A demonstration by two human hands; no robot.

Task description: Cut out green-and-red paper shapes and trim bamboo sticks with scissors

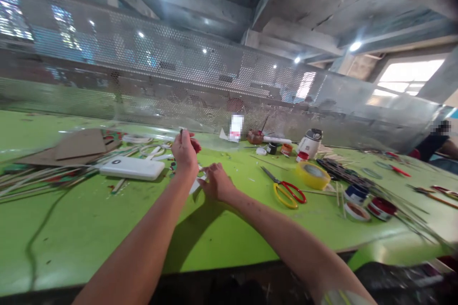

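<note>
My left hand [185, 151] is raised a little above the table, its fingers curled closed. A small dark tip shows at the top of it, but what the fingers hold is hidden. Beside it and lower, my right hand [217, 182] rests close to the tabletop with bent fingers. Thumb and fingers are at a thin white piece [196, 185], which looks like paper and is partly covered by the left wrist. To the left lies a white power bank [132, 167] with a cable. Scissors [286, 192] with one yellow and one red handle lie open at the right.
A yellow tape roll [313, 175], paint jars [381, 208] and thin sticks [411, 219] lie rightward. A white bottle [309, 144] stands behind them. Cardboard [80, 144] covers sticks at left. A perforated screen [200, 76] borders the green table [118, 238]. A person [434, 143] sits far right.
</note>
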